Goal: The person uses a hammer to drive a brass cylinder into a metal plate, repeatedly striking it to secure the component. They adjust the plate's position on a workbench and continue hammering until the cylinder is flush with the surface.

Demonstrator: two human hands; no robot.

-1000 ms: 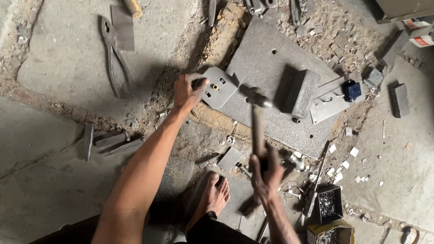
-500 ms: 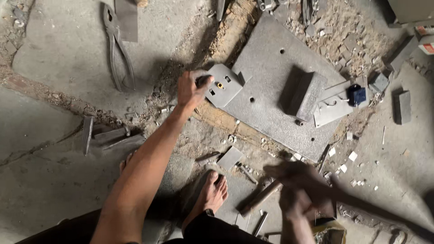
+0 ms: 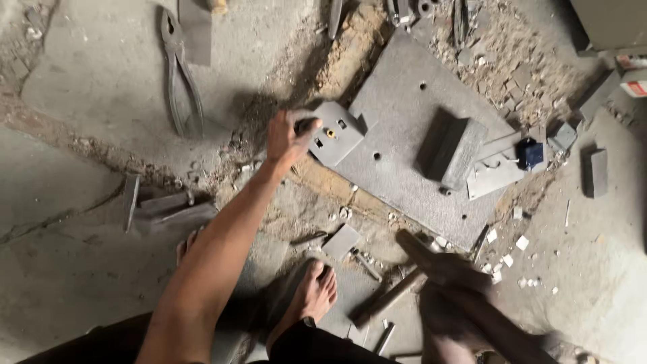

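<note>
Since the earlier frame the hammer has swung lower, near right. Left hand pinches a small punch against the square metal piece on the grey plate. Right hand, blurred, grips the hammer.

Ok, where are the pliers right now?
In the head view the pliers lie on the concrete floor at upper left, handles pointing toward the person, left of the left hand and the small square plate it holds.
</note>
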